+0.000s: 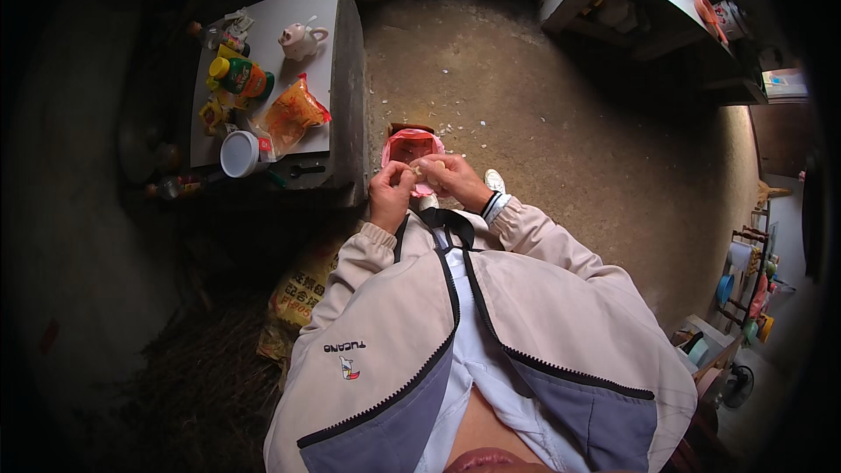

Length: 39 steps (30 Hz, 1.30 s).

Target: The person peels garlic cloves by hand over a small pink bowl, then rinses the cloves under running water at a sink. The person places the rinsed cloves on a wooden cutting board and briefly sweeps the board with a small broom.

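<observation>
Above a waste bin lined with a pink plastic bag (pixel 387 151), my two hands meet with the fingertips almost together. My left hand (pixel 389 197) pinches a small pale bit between thumb and forefinger. In my right hand (pixel 463 182) are small pale pieces (pixel 433 177), which look like garlic cloves; the fingers partly hide them. A reddish-brown box edge (pixel 410 127) shows at the back of the bin. Part of the bin's front rim is hidden behind the hands.
On the left, a white-topped block (pixel 269 20) holds a pig-shaped mug (pixel 302 41), a green yellow-capped bottle (pixel 242 77), an orange food packet (pixel 295 108) and a white-lidded tub (pixel 240 154). Pale scraps (pixel 453 128) litter the concrete floor (pixel 499 59). A yellow sack (pixel 295 295) lies beside me.
</observation>
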Each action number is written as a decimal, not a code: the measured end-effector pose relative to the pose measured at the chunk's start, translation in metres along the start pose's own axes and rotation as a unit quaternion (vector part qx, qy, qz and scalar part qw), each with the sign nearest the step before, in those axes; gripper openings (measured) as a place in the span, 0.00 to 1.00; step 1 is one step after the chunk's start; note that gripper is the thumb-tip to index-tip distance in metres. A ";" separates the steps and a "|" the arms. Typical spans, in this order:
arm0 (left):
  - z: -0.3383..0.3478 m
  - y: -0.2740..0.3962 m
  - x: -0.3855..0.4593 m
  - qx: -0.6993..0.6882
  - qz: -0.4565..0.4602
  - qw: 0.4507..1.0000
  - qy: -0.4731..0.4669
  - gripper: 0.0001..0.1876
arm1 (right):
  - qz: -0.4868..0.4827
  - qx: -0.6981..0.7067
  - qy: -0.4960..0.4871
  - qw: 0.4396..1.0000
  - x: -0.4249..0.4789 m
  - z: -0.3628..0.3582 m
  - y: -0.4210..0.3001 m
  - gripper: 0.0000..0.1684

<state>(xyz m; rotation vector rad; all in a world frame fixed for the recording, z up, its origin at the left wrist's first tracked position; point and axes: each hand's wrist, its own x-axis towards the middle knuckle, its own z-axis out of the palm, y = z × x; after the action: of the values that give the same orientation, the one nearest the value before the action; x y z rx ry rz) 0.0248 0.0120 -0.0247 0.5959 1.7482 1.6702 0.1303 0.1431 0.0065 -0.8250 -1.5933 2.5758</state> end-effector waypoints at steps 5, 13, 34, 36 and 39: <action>0.000 0.000 0.000 -0.020 0.001 1.000 -0.006 0.06 | 0.017 -0.034 -0.004 0.999 0.003 -0.004 0.006 0.17; -0.008 0.010 0.003 -0.189 -0.125 0.974 0.018 0.07 | 0.064 0.090 -0.009 0.994 0.001 -0.006 0.008 0.16; -0.007 0.016 -0.002 -0.111 -0.191 0.971 -0.089 0.10 | 0.007 0.109 0.043 0.993 0.003 -0.006 0.024 0.16; -0.006 0.018 -0.002 -0.114 -0.189 0.971 -0.096 0.10 | 0.004 0.091 0.034 0.995 0.003 -0.009 0.024 0.16; -0.008 0.019 -0.002 -0.105 -0.196 0.969 -0.106 0.10 | 0.006 0.072 0.024 0.997 0.003 -0.011 0.023 0.16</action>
<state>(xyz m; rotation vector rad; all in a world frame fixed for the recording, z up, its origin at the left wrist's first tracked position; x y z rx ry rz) 0.0182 0.0063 -0.0059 0.2951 1.4055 1.4299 0.1388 0.1416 -0.0179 -0.8793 -1.3763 2.6198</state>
